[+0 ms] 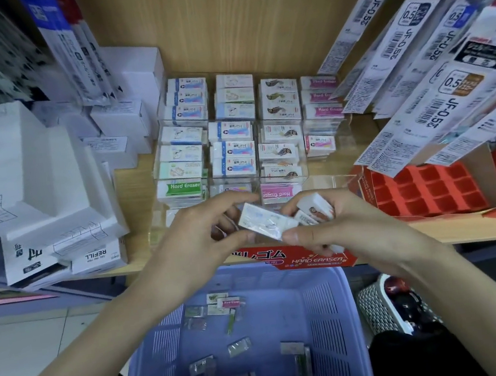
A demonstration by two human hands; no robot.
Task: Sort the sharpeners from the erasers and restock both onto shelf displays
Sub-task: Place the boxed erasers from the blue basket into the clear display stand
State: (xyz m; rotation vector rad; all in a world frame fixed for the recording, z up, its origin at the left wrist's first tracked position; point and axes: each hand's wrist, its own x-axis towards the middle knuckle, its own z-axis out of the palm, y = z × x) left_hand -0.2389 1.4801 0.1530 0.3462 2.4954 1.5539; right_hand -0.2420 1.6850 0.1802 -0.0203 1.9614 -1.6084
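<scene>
My left hand (202,234) pinches a wrapped white eraser (263,222) over the shelf's front edge. My right hand (332,224) grips two or three more white erasers (313,208), its thumb touching the end of the left one. Behind the hands stands a clear display (327,179) with rows of packaged erasers in blue, green, pink and fish-print sleeves. Below, a lilac plastic basket (328,318) holds several loose wrapped erasers and small packets scattered on its bottom.
White refill boxes (56,217) are stacked at the left of the shelf. Red compartment trays (428,193) sit at the right under hanging pen refill packs (433,77). A white mesh basket (380,306) with dark items stands right of the lilac one.
</scene>
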